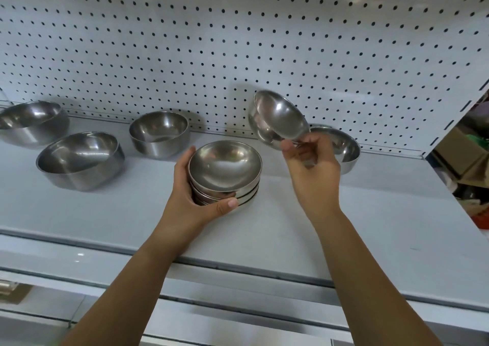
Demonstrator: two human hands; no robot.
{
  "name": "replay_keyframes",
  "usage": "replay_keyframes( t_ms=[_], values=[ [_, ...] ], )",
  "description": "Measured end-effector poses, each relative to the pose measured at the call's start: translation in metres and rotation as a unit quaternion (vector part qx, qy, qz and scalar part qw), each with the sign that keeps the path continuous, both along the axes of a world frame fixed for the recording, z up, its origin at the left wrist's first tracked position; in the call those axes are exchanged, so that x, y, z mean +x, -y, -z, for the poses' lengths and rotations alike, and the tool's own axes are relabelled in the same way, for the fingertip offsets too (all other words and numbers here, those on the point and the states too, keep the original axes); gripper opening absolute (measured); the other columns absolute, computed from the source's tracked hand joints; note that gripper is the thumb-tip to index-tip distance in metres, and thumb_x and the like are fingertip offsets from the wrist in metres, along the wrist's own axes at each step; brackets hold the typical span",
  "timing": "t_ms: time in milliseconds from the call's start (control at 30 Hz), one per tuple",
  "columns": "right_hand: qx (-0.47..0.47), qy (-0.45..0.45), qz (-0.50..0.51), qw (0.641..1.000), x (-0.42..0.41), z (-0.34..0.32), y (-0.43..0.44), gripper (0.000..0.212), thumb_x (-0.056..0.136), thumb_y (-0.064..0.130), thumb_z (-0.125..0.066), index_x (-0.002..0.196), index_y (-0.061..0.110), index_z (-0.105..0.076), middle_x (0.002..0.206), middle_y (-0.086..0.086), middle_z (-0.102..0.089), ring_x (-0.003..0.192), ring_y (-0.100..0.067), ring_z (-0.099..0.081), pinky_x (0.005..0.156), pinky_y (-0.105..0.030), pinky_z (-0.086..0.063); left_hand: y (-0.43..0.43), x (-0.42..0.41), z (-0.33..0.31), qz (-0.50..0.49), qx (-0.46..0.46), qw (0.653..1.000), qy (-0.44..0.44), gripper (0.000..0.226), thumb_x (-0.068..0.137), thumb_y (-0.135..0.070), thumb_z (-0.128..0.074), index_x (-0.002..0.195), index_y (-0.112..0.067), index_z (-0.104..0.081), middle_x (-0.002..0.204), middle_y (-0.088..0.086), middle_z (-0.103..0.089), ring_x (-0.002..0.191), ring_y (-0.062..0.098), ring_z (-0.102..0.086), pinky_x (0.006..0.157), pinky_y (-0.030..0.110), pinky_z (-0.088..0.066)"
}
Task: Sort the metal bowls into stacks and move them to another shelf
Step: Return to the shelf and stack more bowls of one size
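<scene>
My left hand (190, 186) curls around the stack of shallow bowls (225, 172); right of it, my right hand (309, 165) pinches 1 tilted bowl (279, 118) by its rim.

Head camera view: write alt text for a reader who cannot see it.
A person's right hand holds a small metal bowl tilted in the air, while the left hand grips a stack of shallow bowls on a white shelf. Four deeper bowls stand around it, before a pegboard wall.
</scene>
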State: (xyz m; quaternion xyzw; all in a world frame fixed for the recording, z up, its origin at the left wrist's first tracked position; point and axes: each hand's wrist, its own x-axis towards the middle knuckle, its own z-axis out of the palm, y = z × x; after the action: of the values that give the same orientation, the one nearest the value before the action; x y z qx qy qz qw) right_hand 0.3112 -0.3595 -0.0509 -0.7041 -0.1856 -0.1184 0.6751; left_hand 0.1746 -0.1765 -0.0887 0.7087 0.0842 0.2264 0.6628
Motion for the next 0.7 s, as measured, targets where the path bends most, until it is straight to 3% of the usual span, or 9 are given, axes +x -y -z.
replay_keyframes(
  t_ms=[133, 233, 367, 467, 600, 700],
  values=[
    [0.025, 0.018, -0.065, 0.997, -0.013, -0.016, -0.006, 0.028, 0.085, 0.049, -0.077, 0.099, 0.034, -0.059, 0.085, 0.014, -0.065, 0.08, -0.008, -0.061, 0.072, -0.03, -0.056, 0.0, -0.001, -0.001, 0.004, 0.008, 1.0, -0.003, 0.122, 0.061, -0.024, -0.098, 0.154, -0.043, -0.023, 0.149, -0.018, -0.047, 0.133, -0.001, -0.052, 0.11, 0.027, -0.047],
    [-0.019, 0.052, -0.101, 0.993, -0.022, -0.02, -0.011, 0.028, 0.083, 0.051, -0.073, 0.1, 0.036, -0.056, 0.087, 0.013, -0.064, 0.08, -0.007, -0.061, 0.069, -0.019, -0.05, -0.001, -0.001, -0.001, 0.009, 0.01, 1.0, 0.005, 0.12, 0.064, -0.026, -0.096, 0.156, -0.042, -0.021, 0.152, -0.02, -0.045, 0.138, 0.001, -0.048, 0.115, 0.036, -0.043],
    [-0.096, 0.086, -0.139, 0.982, -0.029, -0.013, -0.013, 0.036, 0.083, 0.054, -0.074, 0.105, 0.028, -0.059, 0.093, 0.005, -0.066, 0.085, -0.015, -0.065, 0.077, -0.026, -0.053, 0.0, -0.004, -0.009, 0.028, 0.009, 0.999, 0.03, 0.118, 0.064, -0.051, -0.093, 0.158, -0.034, -0.024, 0.157, -0.007, -0.044, 0.144, 0.015, -0.045, 0.118, 0.047, -0.038],
    [-0.131, 0.102, -0.151, 0.974, -0.034, -0.006, -0.011, 0.039, 0.083, 0.054, -0.075, 0.109, 0.029, -0.061, 0.1, 0.009, -0.064, 0.094, -0.015, -0.063, 0.086, -0.02, -0.049, 0.002, -0.004, -0.014, 0.036, 0.008, 0.999, 0.04, 0.107, 0.073, -0.056, -0.085, 0.158, -0.026, -0.027, 0.155, 0.0, -0.048, 0.144, 0.019, -0.045, 0.117, 0.042, -0.041],
    [-0.137, 0.114, -0.148, 0.973, -0.035, -0.001, -0.008, 0.035, 0.085, 0.044, -0.081, 0.112, 0.03, -0.063, 0.099, 0.004, -0.064, 0.092, -0.016, -0.061, 0.086, -0.022, -0.05, 0.0, -0.005, -0.011, 0.027, -0.011, 0.999, 0.035, 0.11, 0.076, -0.061, -0.079, 0.162, -0.03, -0.018, 0.158, -0.01, -0.044, 0.145, 0.009, -0.042, 0.118, 0.031, -0.038],
    [-0.149, 0.114, -0.142, 0.972, -0.039, 0.005, -0.004, 0.04, 0.087, 0.044, -0.079, 0.121, 0.028, -0.065, 0.095, 0.001, -0.061, 0.091, -0.016, -0.06, 0.086, -0.024, -0.05, -0.001, -0.004, -0.008, 0.026, -0.014, 0.999, 0.035, 0.105, 0.08, -0.052, -0.077, 0.162, -0.031, -0.016, 0.159, -0.012, -0.042, 0.146, 0.006, -0.04, 0.119, 0.031, -0.036]
  ],
)
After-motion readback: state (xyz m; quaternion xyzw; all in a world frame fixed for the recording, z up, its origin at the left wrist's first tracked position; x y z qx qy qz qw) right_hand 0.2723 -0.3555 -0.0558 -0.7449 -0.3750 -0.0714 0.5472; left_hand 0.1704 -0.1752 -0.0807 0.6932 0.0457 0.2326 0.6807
